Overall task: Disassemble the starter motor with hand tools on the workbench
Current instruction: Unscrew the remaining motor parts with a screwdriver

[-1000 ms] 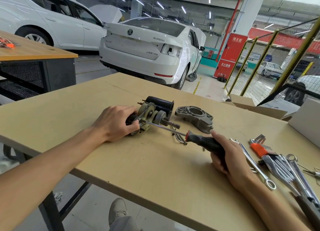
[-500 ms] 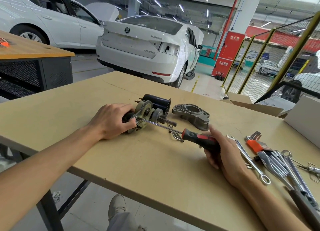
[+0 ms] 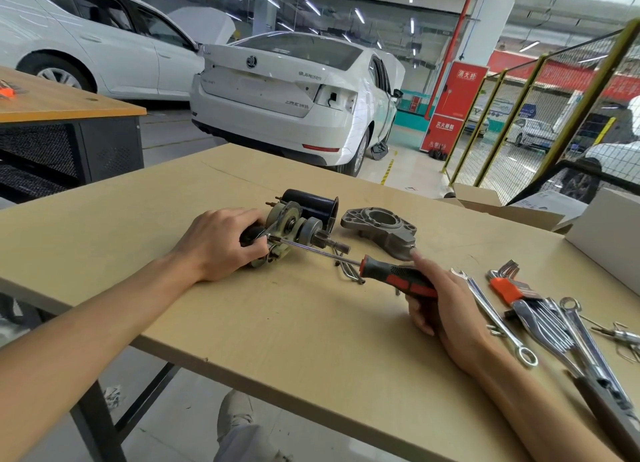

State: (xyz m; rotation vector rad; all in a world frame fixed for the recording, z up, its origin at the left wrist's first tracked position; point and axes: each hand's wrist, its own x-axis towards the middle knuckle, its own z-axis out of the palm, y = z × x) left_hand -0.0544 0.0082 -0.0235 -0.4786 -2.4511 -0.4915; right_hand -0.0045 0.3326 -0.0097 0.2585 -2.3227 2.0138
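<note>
The starter motor (image 3: 294, 226) lies on its side on the tan workbench (image 3: 277, 323), with a black cylinder behind and its gear shaft pointing right. My left hand (image 3: 221, 243) grips the motor's left end. My right hand (image 3: 446, 309) holds the black and red handle of a screwdriver (image 3: 391, 274), index finger stretched along it. The screwdriver's shaft runs left, and its tip sits at the motor body next to my left fingers. A grey cast end housing (image 3: 381, 229) lies detached just right of the motor.
Several wrenches (image 3: 495, 319), an orange hex key set (image 3: 509, 288) and more chrome tools lie at the right. Long bolts (image 3: 346, 271) rest under the screwdriver shaft. Cardboard boxes (image 3: 602, 226) stand at the far right edge. White cars are parked beyond the bench.
My right hand and the screwdriver handle have shifted slightly, with the index finger now stretched out. My left hand stays on the motor.
</note>
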